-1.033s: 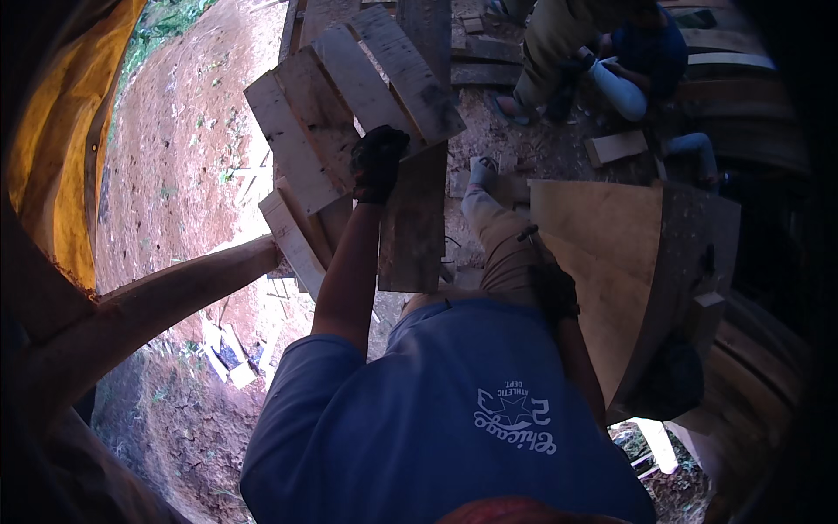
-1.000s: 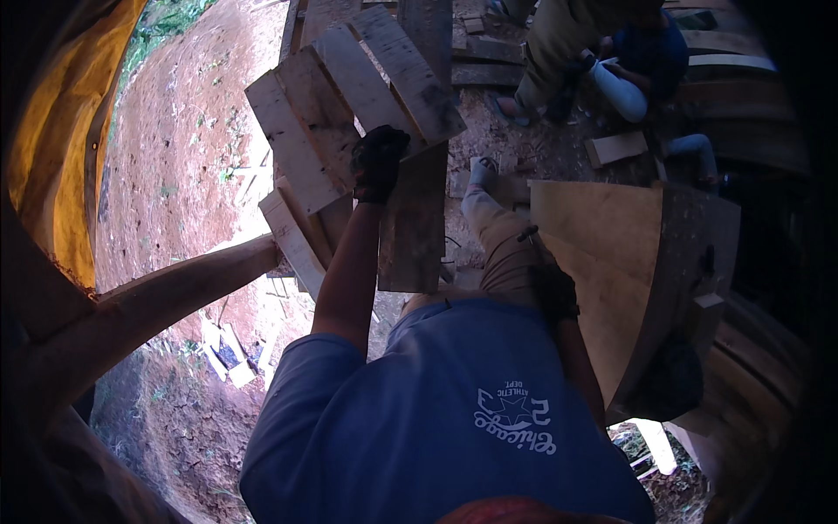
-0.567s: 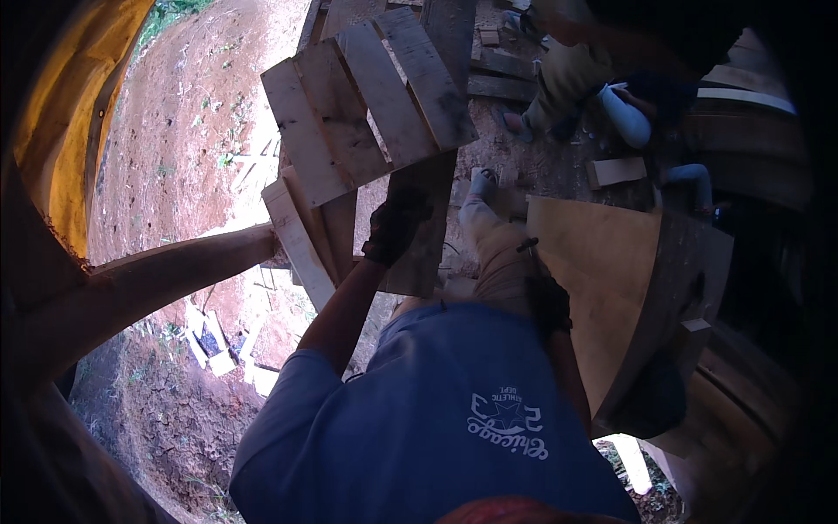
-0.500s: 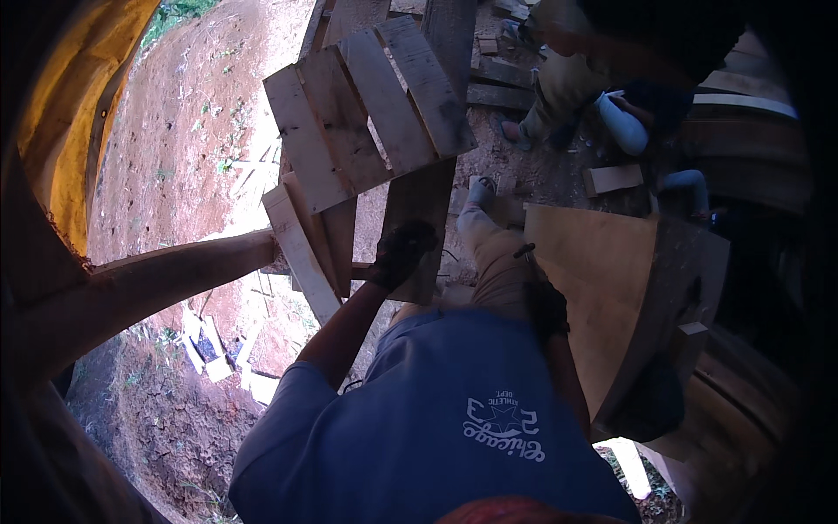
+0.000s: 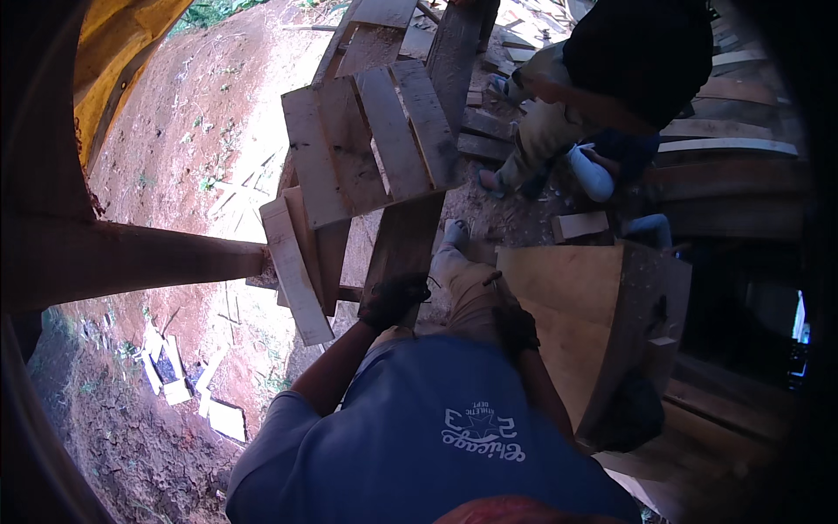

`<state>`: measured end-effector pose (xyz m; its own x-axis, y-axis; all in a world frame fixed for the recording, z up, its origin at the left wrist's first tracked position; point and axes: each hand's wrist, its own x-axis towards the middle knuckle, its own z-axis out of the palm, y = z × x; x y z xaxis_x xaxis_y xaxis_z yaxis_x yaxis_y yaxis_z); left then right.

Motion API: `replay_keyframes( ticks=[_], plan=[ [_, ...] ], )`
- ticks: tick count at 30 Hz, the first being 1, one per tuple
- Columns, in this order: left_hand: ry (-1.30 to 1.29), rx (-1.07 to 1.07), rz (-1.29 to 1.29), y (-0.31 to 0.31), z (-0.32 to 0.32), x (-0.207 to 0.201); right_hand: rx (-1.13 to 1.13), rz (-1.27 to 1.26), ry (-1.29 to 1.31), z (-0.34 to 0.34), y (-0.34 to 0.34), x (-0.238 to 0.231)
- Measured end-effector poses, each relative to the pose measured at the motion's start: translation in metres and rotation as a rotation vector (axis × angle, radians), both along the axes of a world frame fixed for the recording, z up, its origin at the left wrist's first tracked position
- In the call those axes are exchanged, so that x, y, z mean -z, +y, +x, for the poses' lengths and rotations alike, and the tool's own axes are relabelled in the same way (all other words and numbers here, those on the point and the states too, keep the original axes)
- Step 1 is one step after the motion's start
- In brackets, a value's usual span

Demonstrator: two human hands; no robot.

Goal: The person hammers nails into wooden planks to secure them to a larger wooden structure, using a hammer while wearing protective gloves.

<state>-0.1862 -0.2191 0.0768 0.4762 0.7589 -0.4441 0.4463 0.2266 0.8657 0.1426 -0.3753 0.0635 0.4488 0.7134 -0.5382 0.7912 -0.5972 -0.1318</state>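
Observation:
My left hand [image 5: 394,299], in a dark glove, is curled at the near end of a wide dark board [image 5: 406,240]. A thin dark nail-like piece [image 5: 434,281] sticks out past its fingers. Closed near my right thigh is my gloved right hand [image 5: 515,327]. Above it shows the dark end of a slim tool [image 5: 493,277]; the rest is hidden, so its kind is unclear. Ahead of my left hand, a slatted wooden panel [image 5: 375,144] lies tilted across the wide board. A narrow pale board [image 5: 297,271] leans just left of that hand.
To my right stands a large plywood-like panel [image 5: 563,306] with a dark bundle [image 5: 628,410] beside it. Another person [image 5: 642,61] is at the far right among stacked planks [image 5: 724,144]. A round wooden pole [image 5: 148,262] enters from the left above reddish soil.
My view has shifted, so the scene sits lower and the person ahead shows more fully. Both hands keep nearly the same pose beside the boards.

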Motion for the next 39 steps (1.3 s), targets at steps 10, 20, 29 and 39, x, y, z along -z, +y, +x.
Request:
replay_keyframes(
  ticks=[10, 20, 29, 39],
  plan=[
    [0.016, -0.078, 0.537, 0.017, -0.037, 0.044, 0.094, -0.086, -0.068, -0.039, 0.009, -0.029],
    [-0.003, -0.136, 0.644, 0.071, -0.030, 0.046, 0.019, -0.092, -0.040, -0.043, 0.009, -0.021],
    [-0.250, -0.215, 0.239, 0.189, 0.042, 0.027, -0.055, -0.067, -0.084, -0.030, -0.035, 0.025],
    [0.140, 0.093, 1.048, 0.227, 0.054, 0.081, 0.011, -0.068, 0.033, -0.031, -0.024, 0.006]
  ],
)
